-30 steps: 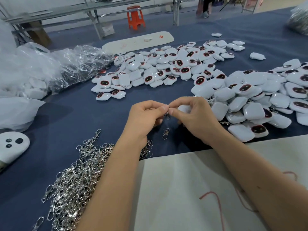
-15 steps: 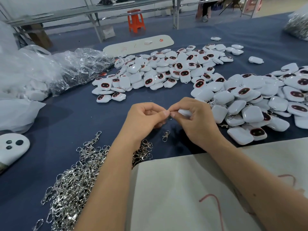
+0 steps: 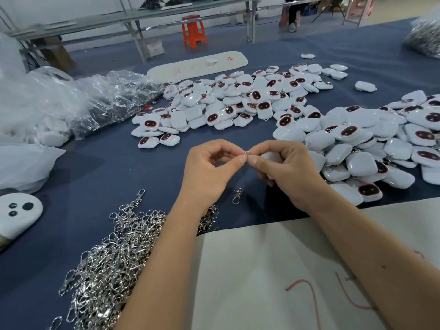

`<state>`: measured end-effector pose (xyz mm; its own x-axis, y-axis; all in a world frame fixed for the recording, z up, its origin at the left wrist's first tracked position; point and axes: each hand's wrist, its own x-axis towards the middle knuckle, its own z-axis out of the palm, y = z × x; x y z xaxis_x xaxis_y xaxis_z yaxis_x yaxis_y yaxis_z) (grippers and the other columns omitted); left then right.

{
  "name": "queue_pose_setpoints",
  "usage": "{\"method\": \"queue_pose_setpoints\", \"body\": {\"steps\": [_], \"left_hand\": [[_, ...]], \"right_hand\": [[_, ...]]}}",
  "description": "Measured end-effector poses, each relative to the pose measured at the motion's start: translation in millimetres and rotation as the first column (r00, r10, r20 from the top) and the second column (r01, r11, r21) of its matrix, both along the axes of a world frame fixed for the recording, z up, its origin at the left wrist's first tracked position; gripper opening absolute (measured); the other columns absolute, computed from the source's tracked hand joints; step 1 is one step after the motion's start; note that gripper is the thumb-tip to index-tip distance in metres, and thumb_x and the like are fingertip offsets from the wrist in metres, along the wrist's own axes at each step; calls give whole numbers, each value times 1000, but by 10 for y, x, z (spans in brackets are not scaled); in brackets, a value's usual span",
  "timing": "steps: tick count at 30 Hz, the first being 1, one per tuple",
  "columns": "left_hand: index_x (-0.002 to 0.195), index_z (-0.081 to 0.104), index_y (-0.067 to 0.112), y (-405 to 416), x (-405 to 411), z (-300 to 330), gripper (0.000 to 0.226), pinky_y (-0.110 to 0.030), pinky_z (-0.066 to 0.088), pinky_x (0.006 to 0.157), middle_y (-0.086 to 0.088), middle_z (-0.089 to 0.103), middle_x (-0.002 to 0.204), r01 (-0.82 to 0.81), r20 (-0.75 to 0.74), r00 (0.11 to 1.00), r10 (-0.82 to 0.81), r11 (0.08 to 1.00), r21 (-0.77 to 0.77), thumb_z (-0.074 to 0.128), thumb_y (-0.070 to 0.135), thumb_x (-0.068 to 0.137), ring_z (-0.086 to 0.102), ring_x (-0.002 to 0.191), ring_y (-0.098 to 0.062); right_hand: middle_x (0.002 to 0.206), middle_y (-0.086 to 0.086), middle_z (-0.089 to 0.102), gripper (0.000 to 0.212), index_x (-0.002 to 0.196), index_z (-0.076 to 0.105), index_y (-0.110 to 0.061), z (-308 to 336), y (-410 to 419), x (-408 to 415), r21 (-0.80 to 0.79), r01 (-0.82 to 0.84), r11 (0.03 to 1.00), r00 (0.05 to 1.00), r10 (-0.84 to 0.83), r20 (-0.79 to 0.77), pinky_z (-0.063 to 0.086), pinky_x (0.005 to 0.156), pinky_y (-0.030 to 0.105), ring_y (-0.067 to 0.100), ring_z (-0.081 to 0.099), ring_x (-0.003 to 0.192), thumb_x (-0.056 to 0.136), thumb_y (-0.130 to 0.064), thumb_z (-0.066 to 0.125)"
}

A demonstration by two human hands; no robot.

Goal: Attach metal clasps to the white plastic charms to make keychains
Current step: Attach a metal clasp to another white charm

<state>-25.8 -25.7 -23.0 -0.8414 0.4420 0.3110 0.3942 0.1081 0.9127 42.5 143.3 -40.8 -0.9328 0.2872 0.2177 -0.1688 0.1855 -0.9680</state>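
I have both hands raised together over the middle of the blue cloth worktop (image 3: 100, 167). My right hand (image 3: 289, 172) has its fingers curled round one white rounded-square plastic charm (image 3: 270, 156), mostly hidden in the palm, while my left hand (image 3: 209, 173) pinches, thumb against forefinger, a small silver metal ring (image 3: 247, 152) at the charm's edge; the two pinches touch there, so I judge I am midway through fitting a clasp, though whether the ring is already through the loop is too small to tell. To the right, touching my right wrist, lies a heap of white charms with silver hardware showing among them (image 3: 371, 148), which I take for finished keychains. Farther off, in the middle, a second spread of white charms with dark red-rimmed faces (image 3: 238, 103) looks to have no clasps yet, so a good share of the work seems left. At near left a big tangle of silver lobster clasps (image 3: 112, 263) waits under my left forearm, and one loose silver clasp (image 3: 237, 196) lies just below my hands.
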Motion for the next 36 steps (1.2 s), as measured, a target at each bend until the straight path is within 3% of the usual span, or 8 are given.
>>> {"method": "queue_pose_setpoints", "body": {"steps": [3,5,7,10,13,18,31,36], "left_hand": [[83,78,18,-22,-9,4,13,-23,55,74,7,75,79,-24,-15,1000,23,998,-65,79,6,85,64,72,-7],[82,77,19,-44,-9,7,15,-19,53,71,9,73,75,-39,-45,998,34,992,-120,78,5,85,63,70,-6],[79,77,19,-60,-11,7,16,-16,51,68,9,72,74,-51,-85,996,38,985,-167,77,5,85,65,71,-9],[76,75,20,-74,-29,10,17,-13,47,65,14,69,70,-49,-116,993,24,976,-214,78,6,85,63,69,-5],[77,76,21,-96,-54,6,17,-17,49,67,14,69,70,-5,-67,998,-9,977,-214,78,7,86,61,68,-3],[82,77,18,-102,-52,-13,16,-39,60,78,0,74,74,88,62,995,-78,982,-165,72,7,93,68,72,-15],[82,75,17,-104,-58,-15,15,-32,56,72,-1,71,71,106,67,993,-95,974,-202,72,8,93,65,68,-14],[77,71,22,-73,-25,-15,18,-34,56,67,1,70,72,47,-22,998,-55,965,-258,72,9,90,66,70,-22]], "right_hand": [[70,-14,68,14,84,78,-26,-27,-32,-6,133,79,988,995,-70,-76,47,62,18,4,58,62,91,-14,78],[80,-12,70,13,86,78,-19,-22,-71,-4,344,170,923,977,-112,-182,47,74,17,5,64,75,89,-6,78],[83,-3,67,11,87,77,-11,-12,-110,3,551,219,805,960,-77,-269,49,73,29,11,61,77,89,0,75],[86,5,63,12,89,74,-7,-1,-126,-1,689,219,691,958,-18,-287,50,67,45,25,58,74,94,1,68],[88,6,62,13,89,74,-8,4,-107,4,694,231,682,949,0,-316,50,65,46,26,59,74,96,1,66],[88,3,64,13,89,74,-8,16,-75,13,655,213,725,947,13,-322,49,68,41,21,60,76,93,3,68],[85,0,64,14,86,74,-11,35,-91,29,696,206,688,956,10,-293,51,63,43,21,59,71,89,2,71],[86,2,64,13,86,73,-8,42,-96,30,696,222,683,953,-2,-302,51,64,42,22,60,72,88,5,70]]}}
